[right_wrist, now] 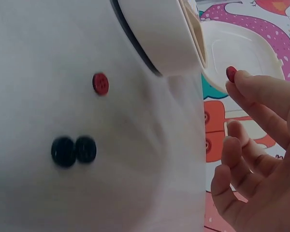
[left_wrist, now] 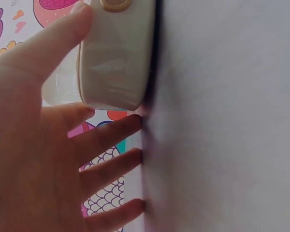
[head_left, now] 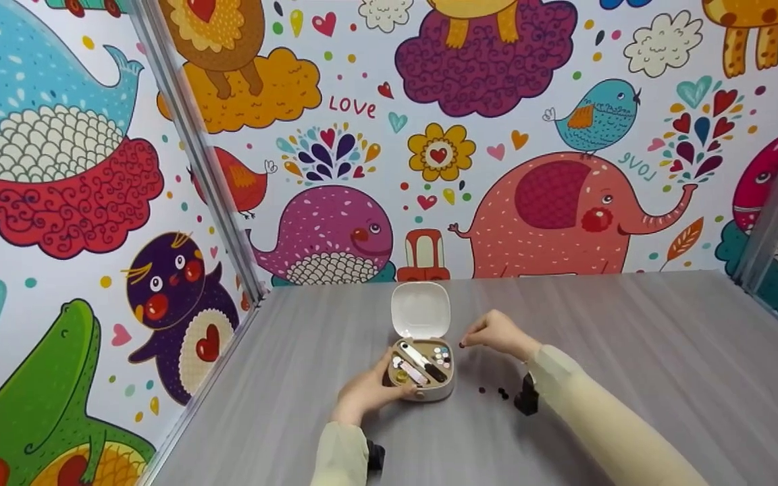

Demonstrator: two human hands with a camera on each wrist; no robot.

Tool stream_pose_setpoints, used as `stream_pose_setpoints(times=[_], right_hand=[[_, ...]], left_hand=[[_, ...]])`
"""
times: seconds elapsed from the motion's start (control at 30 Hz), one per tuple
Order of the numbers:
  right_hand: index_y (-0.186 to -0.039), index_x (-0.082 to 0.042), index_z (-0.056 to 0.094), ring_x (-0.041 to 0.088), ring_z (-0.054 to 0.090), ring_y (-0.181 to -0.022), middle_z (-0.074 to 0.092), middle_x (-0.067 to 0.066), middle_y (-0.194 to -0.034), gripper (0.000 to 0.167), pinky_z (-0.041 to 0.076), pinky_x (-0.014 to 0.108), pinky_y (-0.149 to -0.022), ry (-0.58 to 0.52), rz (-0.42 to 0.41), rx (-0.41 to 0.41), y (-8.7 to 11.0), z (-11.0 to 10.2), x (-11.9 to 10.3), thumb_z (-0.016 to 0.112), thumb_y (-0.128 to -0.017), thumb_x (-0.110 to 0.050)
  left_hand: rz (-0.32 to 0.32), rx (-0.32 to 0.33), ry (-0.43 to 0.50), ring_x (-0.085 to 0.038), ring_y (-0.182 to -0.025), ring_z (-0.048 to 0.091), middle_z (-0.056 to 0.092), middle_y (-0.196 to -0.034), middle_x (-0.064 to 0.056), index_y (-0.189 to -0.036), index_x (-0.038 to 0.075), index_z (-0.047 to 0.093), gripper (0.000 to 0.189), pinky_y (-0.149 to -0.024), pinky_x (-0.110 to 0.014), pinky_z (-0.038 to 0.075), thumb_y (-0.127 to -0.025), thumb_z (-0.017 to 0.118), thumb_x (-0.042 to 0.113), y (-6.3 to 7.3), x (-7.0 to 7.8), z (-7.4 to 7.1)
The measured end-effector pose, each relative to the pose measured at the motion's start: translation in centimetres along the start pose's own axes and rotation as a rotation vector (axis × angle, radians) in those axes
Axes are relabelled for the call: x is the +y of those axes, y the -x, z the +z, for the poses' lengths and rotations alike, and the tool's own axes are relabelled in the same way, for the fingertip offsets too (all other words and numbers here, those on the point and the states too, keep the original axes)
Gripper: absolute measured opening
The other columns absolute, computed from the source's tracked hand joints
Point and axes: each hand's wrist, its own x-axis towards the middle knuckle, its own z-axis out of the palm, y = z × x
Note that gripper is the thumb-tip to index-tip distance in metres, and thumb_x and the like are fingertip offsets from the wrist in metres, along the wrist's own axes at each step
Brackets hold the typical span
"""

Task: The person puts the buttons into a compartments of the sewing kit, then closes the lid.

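A small white sewing box (head_left: 430,391) stands on the table with its lid (head_left: 421,310) tipped back. Inside its compartments lie a white-and-black tool (head_left: 423,361), pale buttons (head_left: 440,352) and other small notions. My left hand (head_left: 365,389) holds the box at its left front corner, thumb on the front and index finger at the side; the other fingers are spread by the tabletop. Just right of the box, my right hand (head_left: 499,335) pinches a red button (right_wrist: 231,73) between thumb and index finger, above the table. Its remaining fingers are loosely bent.
On the table, right of the box, lie another red button (right_wrist: 101,84) and two dark buttons (right_wrist: 64,152) side by side. Walls printed with cartoon animals (head_left: 551,216) bound the grey table (head_left: 281,378) at the back and left. Each wrist wears a black device (head_left: 527,397).
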Motion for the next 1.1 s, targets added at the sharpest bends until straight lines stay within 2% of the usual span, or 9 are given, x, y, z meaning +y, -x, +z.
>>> stream_pose_setpoints(times=[0.17,0.3,0.5,0.63,0.8,1.0,1.1], right_hand=[[-0.08,-0.003,0.078,0.019,0.064,-0.071,0.073,0.005,-0.076,0.009,0.051,0.03,-0.067,0.019,0.013,0.021,-0.4,1.0,-0.6,0.077,-0.078,-0.012],[-0.079,-0.003,0.078,0.017,0.058,-0.068,0.071,0.006,-0.075,0.009,0.047,0.028,-0.062,0.034,0.023,0.056,-0.7,1.7,-0.8,0.077,-0.076,-0.012],[-0.077,-0.003,0.077,0.016,0.052,-0.075,0.064,0.005,-0.079,0.013,0.044,0.031,-0.066,0.056,0.051,0.12,-1.2,2.5,-1.1,0.081,-0.072,-0.014],[-0.077,-0.005,0.078,0.012,0.055,-0.068,0.071,0.004,-0.076,0.012,0.045,0.028,-0.063,0.058,0.052,0.109,-1.4,3.1,-1.2,0.082,-0.073,-0.015],[-0.077,-0.005,0.079,0.008,0.051,-0.064,0.071,0.001,-0.075,0.01,0.042,0.025,-0.057,0.022,0.029,0.082,-1.4,3.9,-1.2,0.081,-0.074,-0.015],[-0.074,-0.005,0.079,0.009,0.054,-0.067,0.069,0.0,-0.074,0.009,0.044,0.027,-0.061,0.019,-0.002,0.121,-1.7,4.4,-1.4,0.081,-0.072,-0.013],[-0.073,-0.006,0.079,0.013,0.056,-0.071,0.069,0.001,-0.076,0.009,0.045,0.034,-0.072,0.026,0.003,0.142,-1.9,4.7,-1.4,0.081,-0.072,-0.014]], left_hand=[[-0.009,-0.007,0.004,-0.048,-0.121,0.049,0.045,-0.141,-0.028,-0.154,0.01,0.026,0.101,-0.096,-0.061,0.04,-0.078,0.072,0.057,0.1,0.0,0.1],[-0.018,-0.013,0.023,-0.048,-0.122,0.048,0.044,-0.142,-0.027,-0.154,0.011,0.025,0.1,-0.097,-0.061,0.039,-0.078,0.073,0.055,0.1,0.0,0.2],[0.0,-0.003,0.027,-0.048,-0.122,0.048,0.044,-0.142,-0.028,-0.154,0.01,0.025,0.099,-0.097,-0.061,0.039,-0.079,0.074,0.054,0.2,0.1,0.0],[-0.001,-0.005,0.017,-0.048,-0.12,0.049,0.045,-0.142,-0.028,-0.154,0.01,0.026,0.099,-0.096,-0.061,0.04,-0.079,0.073,0.054,0.2,0.0,0.0],[-0.031,0.002,-0.022,-0.046,-0.118,0.052,0.048,-0.138,-0.028,-0.153,0.008,0.029,0.099,-0.095,-0.058,0.042,-0.078,0.072,0.057,0.3,-0.1,0.1],[-0.018,0.011,-0.032,-0.045,-0.116,0.053,0.051,-0.135,-0.03,-0.153,0.01,0.029,0.099,-0.093,-0.057,0.043,-0.078,0.072,0.059,0.1,0.1,0.0],[-0.011,0.007,-0.036,-0.046,-0.116,0.053,0.05,-0.134,-0.03,-0.153,0.011,0.028,0.099,-0.093,-0.057,0.044,-0.078,0.072,0.057,0.0,0.1,-0.1]])
